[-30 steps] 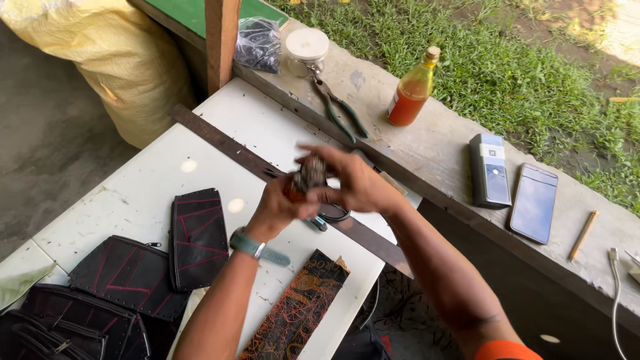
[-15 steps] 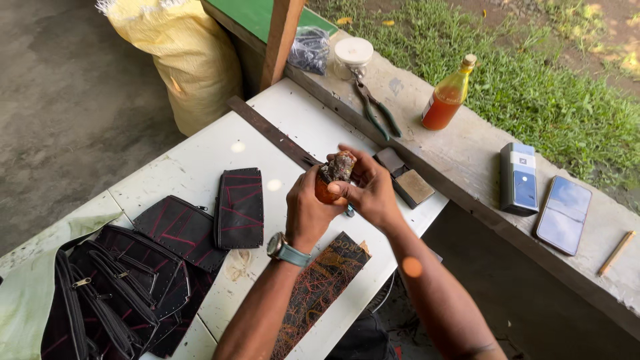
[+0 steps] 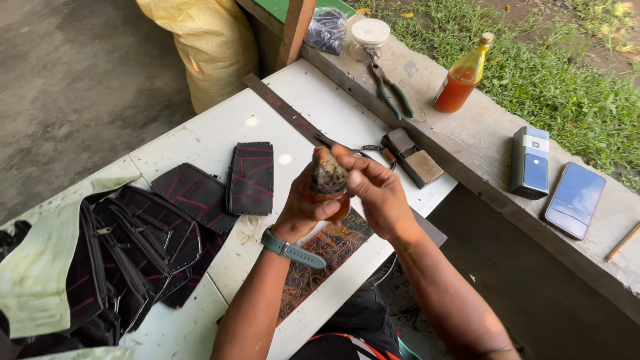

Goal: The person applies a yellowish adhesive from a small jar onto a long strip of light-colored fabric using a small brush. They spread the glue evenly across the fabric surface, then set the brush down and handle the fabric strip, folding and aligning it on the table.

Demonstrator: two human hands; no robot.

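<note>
My left hand grips a small stubby object with an orange-brown body and a dark, rough top, holding it upright above the white table. My right hand is closed around the same object from the right, fingers over its top. A teal watch sits on my left wrist. Under my hands lies a dark patterned strip. To the left lie flat black pieces with red stitching and a heap of black pouches with zips.
On the concrete ledge stand an orange bottle, pliers, a white lidded jar, a small box and a phone. A dark block and a long metal ruler lie on the table. A yellow sack stands behind it.
The view has shifted so the table and hands sit lower and further right. Both hands stay on the small object, lifted slightly with the right fingers now over its top.
</note>
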